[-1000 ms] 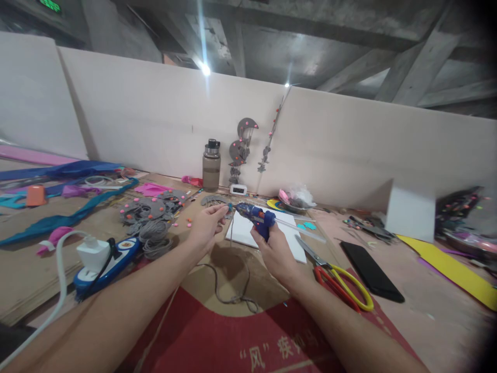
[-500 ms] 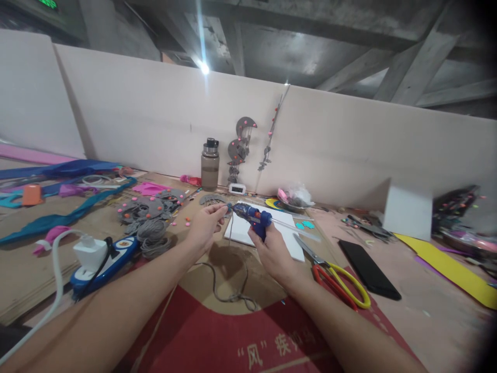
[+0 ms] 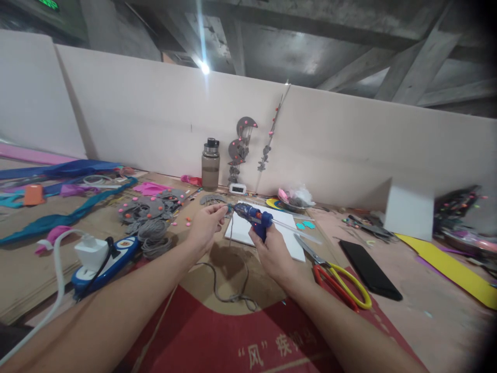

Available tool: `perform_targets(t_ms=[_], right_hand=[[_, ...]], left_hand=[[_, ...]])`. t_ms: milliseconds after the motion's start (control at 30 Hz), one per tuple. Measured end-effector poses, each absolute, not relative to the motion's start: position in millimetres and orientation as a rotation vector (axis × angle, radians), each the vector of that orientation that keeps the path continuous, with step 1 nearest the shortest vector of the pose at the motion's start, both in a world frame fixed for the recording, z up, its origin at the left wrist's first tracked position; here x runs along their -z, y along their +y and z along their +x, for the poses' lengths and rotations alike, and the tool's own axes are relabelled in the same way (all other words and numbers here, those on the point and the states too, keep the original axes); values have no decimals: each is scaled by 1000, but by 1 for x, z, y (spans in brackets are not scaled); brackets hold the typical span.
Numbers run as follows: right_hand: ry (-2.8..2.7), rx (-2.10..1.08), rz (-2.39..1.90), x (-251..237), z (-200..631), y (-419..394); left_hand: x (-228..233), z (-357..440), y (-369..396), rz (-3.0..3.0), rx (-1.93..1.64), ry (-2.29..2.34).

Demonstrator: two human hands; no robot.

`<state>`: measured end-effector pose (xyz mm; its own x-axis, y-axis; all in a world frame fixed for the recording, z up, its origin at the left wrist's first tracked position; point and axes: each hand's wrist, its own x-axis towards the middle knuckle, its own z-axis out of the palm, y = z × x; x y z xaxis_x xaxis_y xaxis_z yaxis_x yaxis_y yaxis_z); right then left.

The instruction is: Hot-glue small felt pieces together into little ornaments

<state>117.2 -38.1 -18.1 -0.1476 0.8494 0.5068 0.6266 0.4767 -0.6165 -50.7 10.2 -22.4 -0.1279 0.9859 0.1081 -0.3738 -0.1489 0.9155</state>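
Clasping glue gun (image 3: 254,218) (right grip (image 3: 272,251) closed).

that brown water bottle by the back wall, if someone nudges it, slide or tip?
The water bottle stands upright, tall against a narrow base, so a push near its cap would probably tip it rather than slide it. It looks filled most of the way, so likely fairly heavy and steadier against a low push. Being round, it would probably roll once down. Neither hand touches it.

Glue gun (image 3: 254,217): blue with orange trigger. Scissors (image 3: 341,282): red and yellow handles. Phone (image 3: 370,270): black. Pad (image 3: 267,235): white. Power strip (image 3: 103,261): blue, white plug. Foam sheet (image 3: 450,270): yellow.
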Motion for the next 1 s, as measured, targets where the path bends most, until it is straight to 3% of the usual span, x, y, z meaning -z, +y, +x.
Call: perform_targets(t_ms=[433,767,933,1000], right_hand=[[-1815,-370,-1233,19,116,-39],[-1346,-1126,-1332,30,139,-4],[-1476,-1018,-1645,35,156,13],[-1499,-820,-1702,33,162,13]], left_hand=[[22,-52,11,947,-1546,910],[23,-50,9,941,-1547,925],[25,-45,6,996,-1513,929],[25,-44,6,1026,-1506,931]])
